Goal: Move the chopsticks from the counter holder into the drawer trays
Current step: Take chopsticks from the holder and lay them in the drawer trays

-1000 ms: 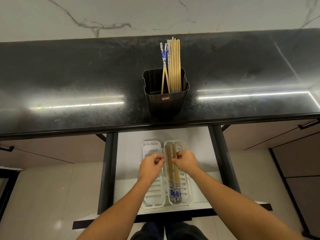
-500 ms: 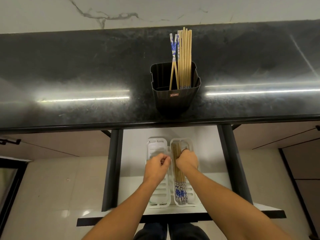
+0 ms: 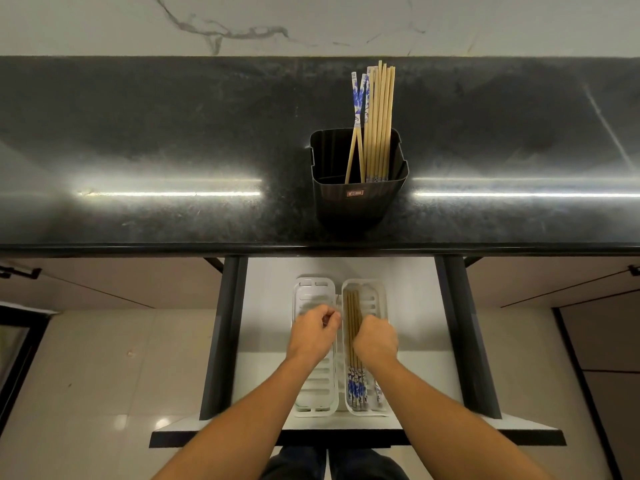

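Nearest to us, both our forearms reach forward over the open drawer, whose white floor carries two slotted trays side by side, their long axes running away from us. Our left hand hovers over the left tray, fingers curled into a loose fist; we cannot tell whether it pinches anything, and that tray shows no chopsticks. Our right hand sits curled over the right tray, knuckles up, resting on or just above the laid chopsticks, though we cannot tell if it truly grips them. Those sticks lie lengthwise in the tray, blue-patterned ends toward us, plain wooden tips pointing away. Farther off and above, across the front edge of the black counter, stands the dark holder, nearly straight ahead of the hands and a little to the right. The standing chopsticks in it lean back toward the wall, mostly packed in the right side of the holder, with a blue-topped pair splayed to their left. We judge the right hand to be the nearer one for the next reach: up and forward, then turning the sticks from upright to flat along the tray's length.
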